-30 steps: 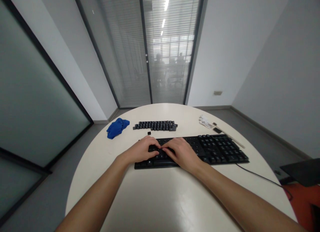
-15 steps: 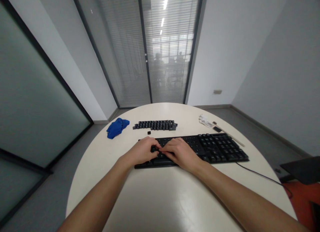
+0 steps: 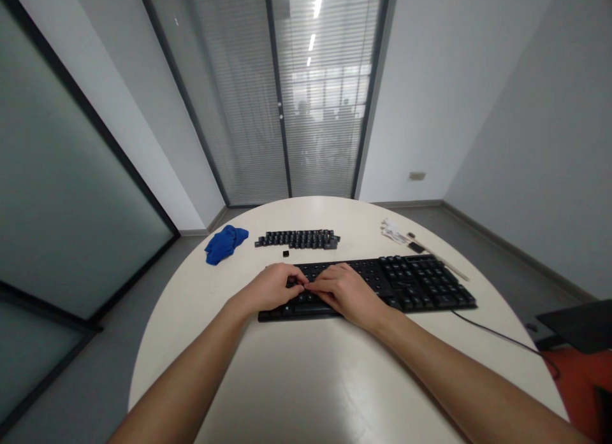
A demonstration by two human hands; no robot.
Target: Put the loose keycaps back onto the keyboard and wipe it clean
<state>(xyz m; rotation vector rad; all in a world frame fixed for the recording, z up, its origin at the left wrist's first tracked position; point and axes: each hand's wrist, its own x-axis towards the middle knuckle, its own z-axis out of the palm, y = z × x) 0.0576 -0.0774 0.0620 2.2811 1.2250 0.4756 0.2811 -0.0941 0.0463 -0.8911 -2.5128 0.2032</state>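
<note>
A black keyboard (image 3: 411, 285) lies across the table, its left part largely stripped of keycaps, its right part still bearing them. Over the left part, my left hand (image 3: 275, 287) has its thumb and fingertips pinched together. My right hand (image 3: 344, 290) is beside it with bent, closed fingers, its tips meeting the left fingertips. Whatever lies between the fingertips is too small to make out. Beyond the keyboard, loose black keycaps (image 3: 301, 239) are set in rows, and a single keycap (image 3: 285, 253) sits nearer the hands.
A crumpled blue cloth (image 3: 225, 244) is at the left of the round white table (image 3: 258, 374). At the back right are a white crumpled item (image 3: 393, 231), a small black piece (image 3: 415, 247) and a thin stick (image 3: 444, 263). A cable (image 3: 497, 334) runs off the right edge.
My left thumb has moved slightly up toward the fingertips of both hands. My right hand has barely moved, and the keyboard and loose keycaps are in the same places.
</note>
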